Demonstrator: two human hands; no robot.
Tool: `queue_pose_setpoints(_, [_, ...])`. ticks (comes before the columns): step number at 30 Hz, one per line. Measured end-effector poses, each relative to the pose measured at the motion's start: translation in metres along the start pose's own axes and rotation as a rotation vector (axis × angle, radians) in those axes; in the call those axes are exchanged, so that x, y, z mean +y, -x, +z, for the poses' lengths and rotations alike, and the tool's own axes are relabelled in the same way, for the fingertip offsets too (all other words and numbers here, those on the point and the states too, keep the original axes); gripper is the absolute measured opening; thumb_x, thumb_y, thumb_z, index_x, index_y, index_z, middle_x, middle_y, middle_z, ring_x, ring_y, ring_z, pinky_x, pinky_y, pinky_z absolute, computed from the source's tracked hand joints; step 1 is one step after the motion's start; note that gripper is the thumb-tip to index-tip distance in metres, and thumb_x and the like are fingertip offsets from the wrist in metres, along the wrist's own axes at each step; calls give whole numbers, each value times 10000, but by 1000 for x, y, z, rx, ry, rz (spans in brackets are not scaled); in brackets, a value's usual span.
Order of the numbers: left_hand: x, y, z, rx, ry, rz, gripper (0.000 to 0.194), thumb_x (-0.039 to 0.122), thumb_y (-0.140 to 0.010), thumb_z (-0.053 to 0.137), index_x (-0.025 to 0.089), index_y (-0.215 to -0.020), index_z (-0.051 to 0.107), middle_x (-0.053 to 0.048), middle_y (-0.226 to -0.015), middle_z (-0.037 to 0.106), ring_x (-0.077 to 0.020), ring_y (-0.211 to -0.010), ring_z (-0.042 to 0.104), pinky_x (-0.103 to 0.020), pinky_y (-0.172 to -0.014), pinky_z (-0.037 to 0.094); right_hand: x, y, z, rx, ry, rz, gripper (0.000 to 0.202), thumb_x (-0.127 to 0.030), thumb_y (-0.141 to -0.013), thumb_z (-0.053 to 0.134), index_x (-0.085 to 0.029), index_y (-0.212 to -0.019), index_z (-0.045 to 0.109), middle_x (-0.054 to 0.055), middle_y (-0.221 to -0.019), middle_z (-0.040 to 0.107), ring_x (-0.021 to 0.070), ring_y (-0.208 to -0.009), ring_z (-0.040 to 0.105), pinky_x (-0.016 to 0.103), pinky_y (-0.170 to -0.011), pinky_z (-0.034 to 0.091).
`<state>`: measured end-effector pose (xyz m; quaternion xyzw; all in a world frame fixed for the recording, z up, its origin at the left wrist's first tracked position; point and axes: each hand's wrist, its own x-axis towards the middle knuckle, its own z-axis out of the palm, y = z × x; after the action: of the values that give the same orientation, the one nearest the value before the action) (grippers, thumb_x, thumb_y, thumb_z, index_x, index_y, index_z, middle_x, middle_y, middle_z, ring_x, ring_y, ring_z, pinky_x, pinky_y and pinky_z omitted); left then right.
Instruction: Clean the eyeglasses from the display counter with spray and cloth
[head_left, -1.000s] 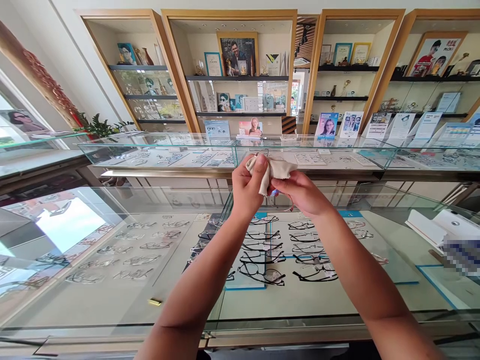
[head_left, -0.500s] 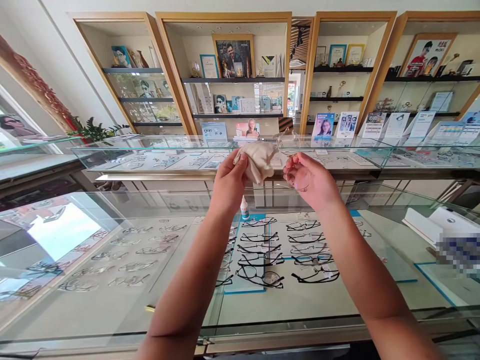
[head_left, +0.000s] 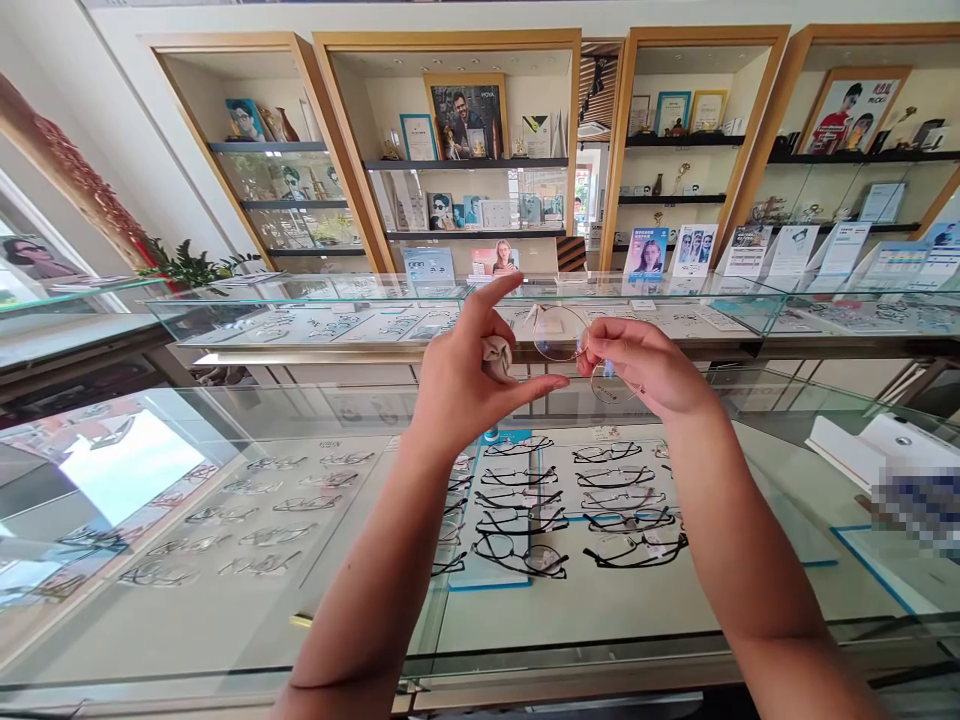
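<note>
My right hand (head_left: 645, 362) pinches a pair of thin-rimmed round eyeglasses (head_left: 561, 357) near the bridge and holds them up over the glass counter. One lens is up to the left of the fingers, the other hangs below them. Left of the glasses is my left hand (head_left: 469, 365), its thumb and index finger stretched wide apart on either side of the near lens. A crumpled beige cloth (head_left: 496, 356) is tucked in its palm under the curled other fingers. Whether thumb or index finger touches the frame I cannot tell.
Below lies a glass display counter (head_left: 360, 600) with rows of eyeglasses (head_left: 519, 497). A small bottle (head_left: 491, 434) stands behind my left wrist. At right is a white open box (head_left: 874, 445). Beyond stand another glass counter (head_left: 315, 345) and wooden shelves (head_left: 450, 40).
My left hand has bunched the cloth into its palm and spread thumb and index finger. My right hand has turned the glasses and lowered them slightly, bringing one lens toward the left hand.
</note>
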<state>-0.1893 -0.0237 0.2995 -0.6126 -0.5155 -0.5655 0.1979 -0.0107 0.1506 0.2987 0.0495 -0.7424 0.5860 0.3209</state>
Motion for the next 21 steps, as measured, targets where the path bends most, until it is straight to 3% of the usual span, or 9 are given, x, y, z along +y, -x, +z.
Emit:
queue_pose_setpoints(2, [-1,1,1,-4,-130,97,776,619,-758,1012,280,-1400,739,-24,-944,726,-211,-823,660,-332,-728,513,-1,2,-1,-20,13,-7,242,-442,-971,782,-253,-824,744,8,-815,715,195,-859,660,358,-890,508])
queue_pose_setpoints(6, [-4,-1,4,61,-331,280,649,716,-861,897,299,-1339,763,-87,-1167,746,-249,-1007,732,-379,-796,604,-3,6,0,-48,24,-41,232,-414,-1007,768,-248,-845,751,3,-828,729,175,-846,659,338,-873,495])
queue_pose_setpoints(11, [-3,0,5,60,-326,361,619,656,-918,877,294,-1399,731,-100,-1315,786,-280,-1201,773,-408,-936,667,-10,9,3,-51,76,-48,226,-401,-1021,742,-244,-858,741,4,-817,743,178,-840,669,338,-869,511])
queue_pose_setpoints(16, [-2,1,6,81,-296,416,580,566,-938,895,276,-1410,720,-89,-1300,823,-253,-1162,808,-384,-954,683,-17,12,4,-62,137,-81,250,-427,-1041,741,-245,-871,749,7,-854,760,180,-865,688,341,-878,536])
queue_pose_setpoints(18, [-4,1,7,132,-309,433,598,571,-910,921,272,-1389,722,-83,-1273,826,-258,-1153,807,-393,-954,683,-18,15,6,24,185,-165,249,-462,-1050,731,-252,-921,764,17,-937,776,195,-938,708,356,-906,552])
queue_pose_setpoints(21, [-7,3,7,269,-317,420,660,570,-863,963,260,-1388,711,-89,-1283,807,-285,-1171,788,-420,-953,677,-18,18,8,253,293,-398,236,-501,-1039,718,-269,-1020,758,31,-1075,785,235,-1099,727,418,-1031,558])
